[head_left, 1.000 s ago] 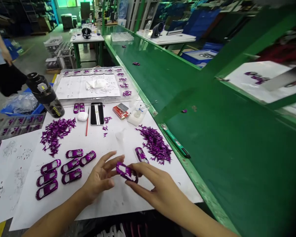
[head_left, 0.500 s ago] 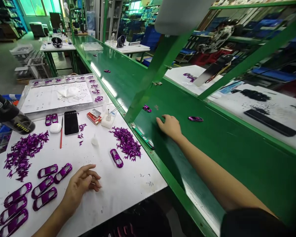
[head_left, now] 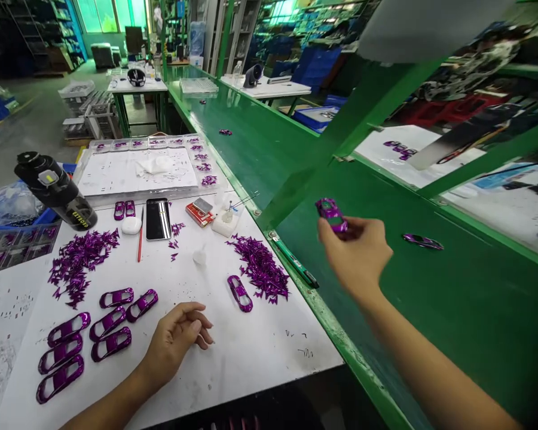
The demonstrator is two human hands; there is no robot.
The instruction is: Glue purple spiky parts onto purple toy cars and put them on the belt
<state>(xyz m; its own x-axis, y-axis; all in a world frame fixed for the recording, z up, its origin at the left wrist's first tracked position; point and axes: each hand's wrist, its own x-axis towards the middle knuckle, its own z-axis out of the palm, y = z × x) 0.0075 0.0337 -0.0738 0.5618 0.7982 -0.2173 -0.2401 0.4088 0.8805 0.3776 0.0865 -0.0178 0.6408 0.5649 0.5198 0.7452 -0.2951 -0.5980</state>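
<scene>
Green conveyor belt (head_left: 430, 286), one, running from the near right to the far background. White worktop (head_left: 260, 364), one, along the belt's left edge. Clear divided tray (head_left: 222, 179), one, at the worktop's far end, purple pieces in its compartments.

Right hand (head_left: 358, 257), at the end of a bare forearm stretched from the lower right corner up and leftward over the belt; wrist bent, thumb on the near side, fingers folded behind. It is closed in a pinch on a purple car body (head_left: 332, 215), which is held out over the belt, tilted, beyond the thumb tip.

Left hand (head_left: 179, 340), over the near worktop, forearm slanting up from the lower left; half open, fingers loosely curled to the right, thumb beside the forefinger, holding nothing that shows. Whether it touches the surface cannot be told.

Black bottle (head_left: 56, 190), one, leaning, at the worktop's left side. Purple small parts, two heaps: left heap (head_left: 83, 263), right heap (head_left: 263, 269). Green cutter (head_left: 293, 260), one, along the belt's edge. Phone (head_left: 158, 219), one, dark screen up. Purple car shells (head_left: 111, 344), group of seven, left of the left hand; lone shell (head_left: 240, 293), beside the right heap. White case (head_left: 131, 224), one, near the phone.
</scene>
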